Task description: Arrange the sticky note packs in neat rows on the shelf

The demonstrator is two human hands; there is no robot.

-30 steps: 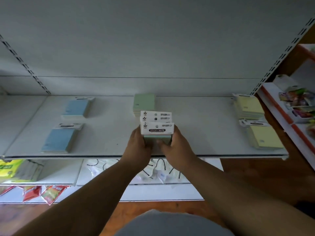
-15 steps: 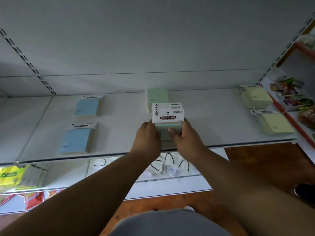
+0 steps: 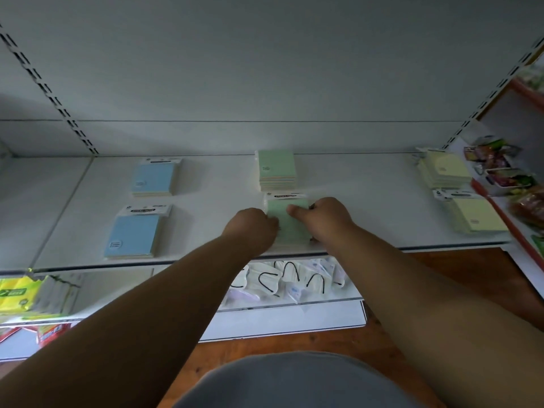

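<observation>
Left hand [image 3: 254, 228] and right hand [image 3: 325, 217] gripping green sticky note pack [image 3: 287, 220] from both sides, pack lying near shelf [image 3: 206, 231] front edge, green stack [image 3: 276, 169] sitting behind it

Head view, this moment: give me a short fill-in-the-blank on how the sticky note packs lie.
1. Both hands, left hand and right hand, hold the front stack of ____ packs.
2. The blue packs lie on the shelf's ____ side.
3. The packs by the right end are ____.
4. Behind the held stack lies another green stack, nearer the shelf's ____.

Missing words: green; left; yellow; back
</observation>
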